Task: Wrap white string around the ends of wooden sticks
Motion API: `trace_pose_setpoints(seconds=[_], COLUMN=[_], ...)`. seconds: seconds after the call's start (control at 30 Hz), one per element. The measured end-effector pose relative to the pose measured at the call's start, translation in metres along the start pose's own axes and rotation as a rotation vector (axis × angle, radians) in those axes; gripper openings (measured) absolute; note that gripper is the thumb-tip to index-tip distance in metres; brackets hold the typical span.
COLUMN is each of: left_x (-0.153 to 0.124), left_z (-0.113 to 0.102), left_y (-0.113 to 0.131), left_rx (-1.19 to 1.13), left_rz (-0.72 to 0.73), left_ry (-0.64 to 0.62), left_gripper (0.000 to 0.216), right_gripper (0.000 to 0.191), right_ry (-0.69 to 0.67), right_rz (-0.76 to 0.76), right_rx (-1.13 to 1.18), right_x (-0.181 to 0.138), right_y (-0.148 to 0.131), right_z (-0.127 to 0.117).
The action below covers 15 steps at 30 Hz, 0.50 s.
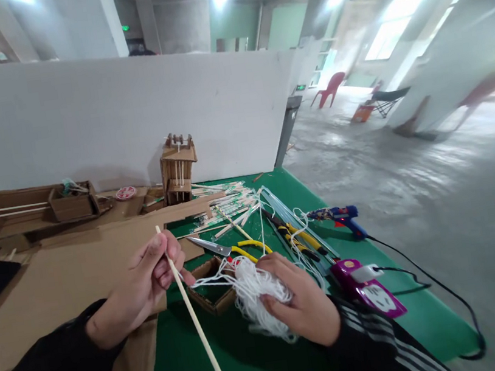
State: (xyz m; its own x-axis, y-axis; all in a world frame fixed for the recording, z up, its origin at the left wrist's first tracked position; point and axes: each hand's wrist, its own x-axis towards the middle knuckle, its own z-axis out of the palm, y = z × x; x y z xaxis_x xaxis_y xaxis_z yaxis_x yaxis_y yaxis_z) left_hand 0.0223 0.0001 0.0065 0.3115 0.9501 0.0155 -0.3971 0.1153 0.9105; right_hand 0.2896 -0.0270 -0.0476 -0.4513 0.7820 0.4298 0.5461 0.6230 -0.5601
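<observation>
a cardboard sheet point(78, 261) lies leftmost on the green table point(181, 367). the left hand point(147, 273) is nearly closed, pinching a slanting wooden stick point(199, 327) near its upper end. strands stretch from beside its fingers, over a small cardboard box point(203, 301), to a tangle of white string point(252, 292), which the half-curled right hand point(307, 303) grips. a purple power strip point(386, 301) sits at right.

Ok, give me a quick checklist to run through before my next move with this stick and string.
1. Stick held in the left hand: ok.
2. String bundle held in the right hand: ok.
3. String clear of the tools: not ok; loose strands lie among the yellow-and-black handles and by the glue gun.
4. Scissors at hand: ok, lying beyond the bundle.
5. String fastened to the stick: cannot tell.
6. Glue gun hot: cannot tell.
</observation>
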Motion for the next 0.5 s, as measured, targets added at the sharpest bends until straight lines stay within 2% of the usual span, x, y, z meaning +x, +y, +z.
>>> trace_pose_setpoints(seconds=[0.07, 0.13, 0.2, 0.23, 0.27, 0.3, 0.4, 0.5], left_x=[-0.001, -0.002, -0.003, -0.003, -0.002, -0.002, -0.001, 0.0], left_z=[0.002, 0.002, 0.003, 0.003, 0.003, 0.003, 0.002, -0.002], left_y=[0.001, 0.0, -0.002, -0.003, -0.003, -0.004, -0.006, -0.008], left_rx=[0.024, 0.061, 0.098, 0.105, 0.109, 0.115, 0.144, 0.158], left_rz=[-0.006, -0.012, -0.023, -0.027, -0.027, -0.027, -0.018, -0.014], left_ry=[-0.008, -0.016, -0.026, -0.035, -0.047, -0.056, -0.063, -0.063], left_gripper=[0.037, 0.038, 0.039, 0.039, 0.039, 0.039, 0.039, 0.039], right_gripper=[0.034, 0.036, 0.033, 0.033, 0.034, 0.032, 0.032, 0.024], right_ry=[-0.077, -0.047, -0.005, -0.066, -0.201, -0.269, -0.426, -0.545], right_rz=[-0.037, -0.018, 0.148, 0.289, 0.417, 0.47, 0.509, 0.528], right_rx=[0.016, -0.056, -0.287, -0.499, -0.717, -0.784, -0.861, -0.907], right_x=[-0.001, 0.001, 0.008, 0.013, 0.018, 0.024, 0.041, 0.053], right_y=[-0.004, 0.001, 0.015, 0.026, 0.038, 0.051, 0.088, 0.114], right_z=[-0.007, -0.02, -0.039, -0.051, -0.062, -0.073, -0.095, -0.097])
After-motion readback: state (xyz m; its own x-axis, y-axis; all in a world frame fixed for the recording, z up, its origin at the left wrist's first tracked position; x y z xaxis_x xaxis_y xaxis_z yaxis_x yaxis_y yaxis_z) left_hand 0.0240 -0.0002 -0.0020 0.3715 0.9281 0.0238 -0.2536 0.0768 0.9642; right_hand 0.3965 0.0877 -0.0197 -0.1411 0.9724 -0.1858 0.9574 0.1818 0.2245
